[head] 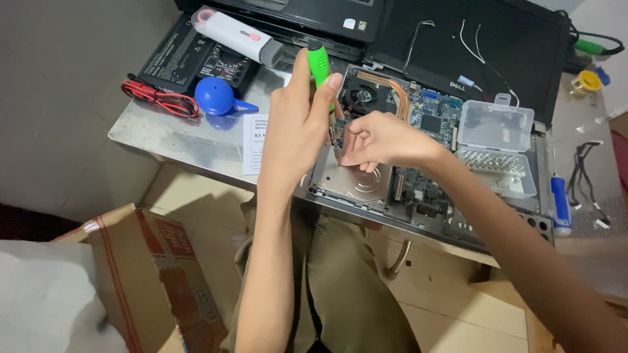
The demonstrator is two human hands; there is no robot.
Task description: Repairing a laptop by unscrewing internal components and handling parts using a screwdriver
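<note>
Head view, left hand [297,121] clenching green screwdriver [320,65], right hand [379,138] perhaps pinching its tip, hard drive [356,183] at table edge [170,149].

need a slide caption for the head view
Left hand grips a green screwdriver while right hand steadies its tip over an opened laptop.

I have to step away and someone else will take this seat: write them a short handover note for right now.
Left hand grips the green-handled screwdriver upright, tip down at the hard drive.
Right hand pinches near the tip, steadying it.
The drive sits in the opened laptop base; the open bit case lies to the right.
Done: laptop opened, board exposed.
Left: the drive is not yet out; whether its screw is loose cannot be seen.
</note>
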